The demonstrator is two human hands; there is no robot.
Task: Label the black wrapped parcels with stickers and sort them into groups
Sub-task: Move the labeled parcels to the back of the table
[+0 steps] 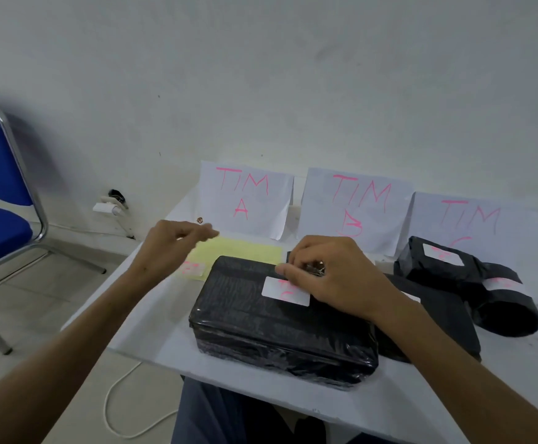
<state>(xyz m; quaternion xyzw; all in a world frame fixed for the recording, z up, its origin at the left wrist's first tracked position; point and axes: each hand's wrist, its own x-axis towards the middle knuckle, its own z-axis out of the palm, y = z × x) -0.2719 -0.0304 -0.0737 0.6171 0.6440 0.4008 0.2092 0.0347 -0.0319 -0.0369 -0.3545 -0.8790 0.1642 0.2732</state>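
Big black parcel [280,328] lying centre-frame w/ long axis running lower right to upper left; right hand [334,277] pressing white sticker [285,291], pink writing illegible; left hand [178,241] hovering, fingers loosely curled, holding nothing; behind, signs [245,197] reading TIM A, TIM B.

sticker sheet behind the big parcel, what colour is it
Pale yellow. The sticker sheet lies flat on the table, seen clearly in the head view.
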